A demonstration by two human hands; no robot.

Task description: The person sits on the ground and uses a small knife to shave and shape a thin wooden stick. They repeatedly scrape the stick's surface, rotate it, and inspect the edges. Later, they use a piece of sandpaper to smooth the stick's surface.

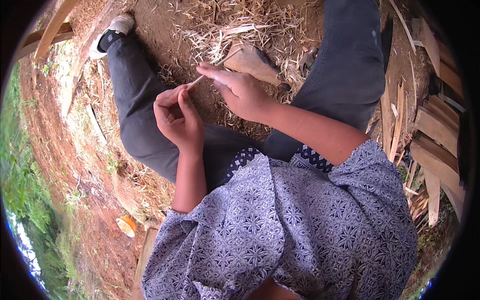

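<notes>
My left hand (176,117) and right hand (240,90) both pinch a thin bamboo sliver (212,69), fingers pressed together on it, above my lap. Wooden block (252,62) lies on the straw-strewn ground (165,30) beyond.

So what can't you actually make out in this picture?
- Head view: the thin stick's near end, hidden inside the left hand.
- Whether the right hand holds a blade: its fingers cover it.
- The dark tool on the shavings: too small to identify.
</notes>
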